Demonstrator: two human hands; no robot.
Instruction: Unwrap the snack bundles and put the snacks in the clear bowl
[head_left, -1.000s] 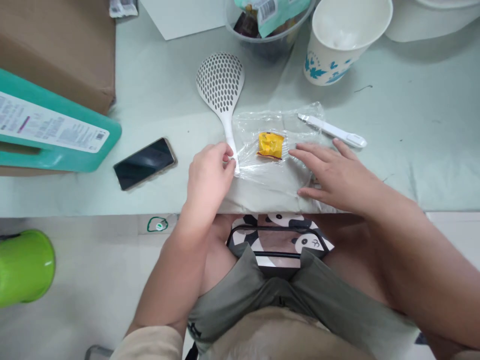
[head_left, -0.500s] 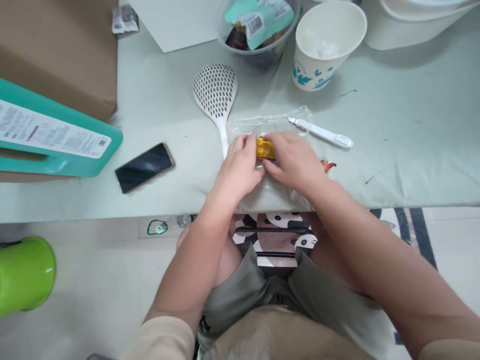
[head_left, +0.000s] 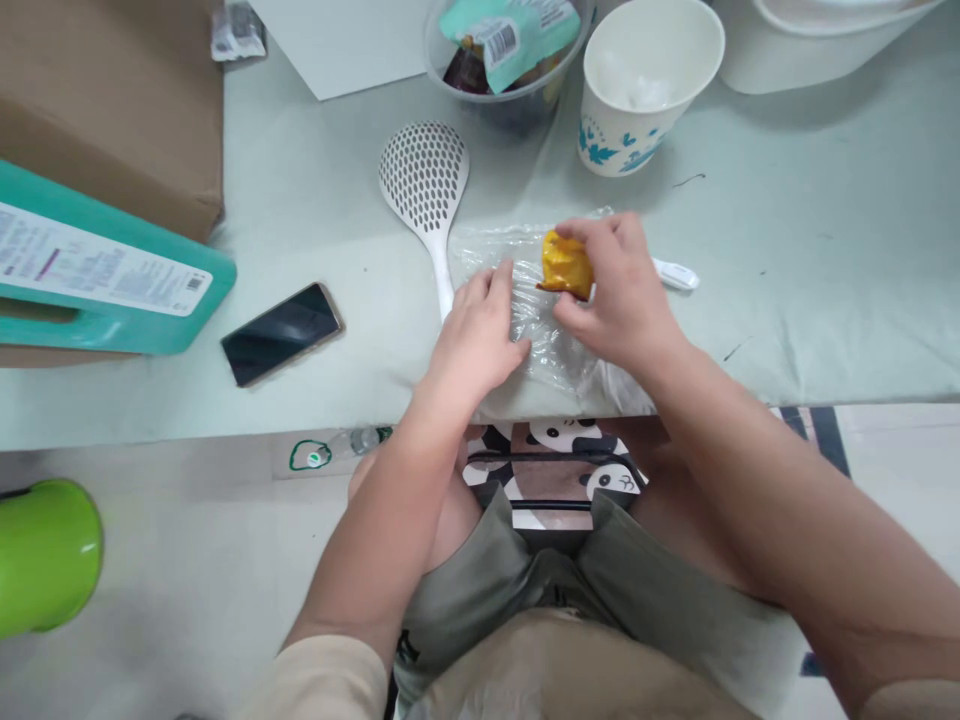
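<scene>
A packet (head_left: 564,265) is pinched between thumb and fingers of the right hand (head_left: 628,300), over film (head_left: 546,348), at two o'clock from the left hand (head_left: 475,330), loosely spread, seemingly to steady the film; the right hides most of a white tool (head_left: 677,275), the left the end of a skimmer (head_left: 425,180)

From the plastic film (head_left: 551,345) on the table (head_left: 825,290), the phone (head_left: 283,333) lay at nine o'clock, the skimmer (head_left: 426,182) at ten, the bowl (head_left: 517,112) at twelve, the cup (head_left: 646,120) at one. A pouch (head_left: 517,38) lay in the bowl.
</scene>
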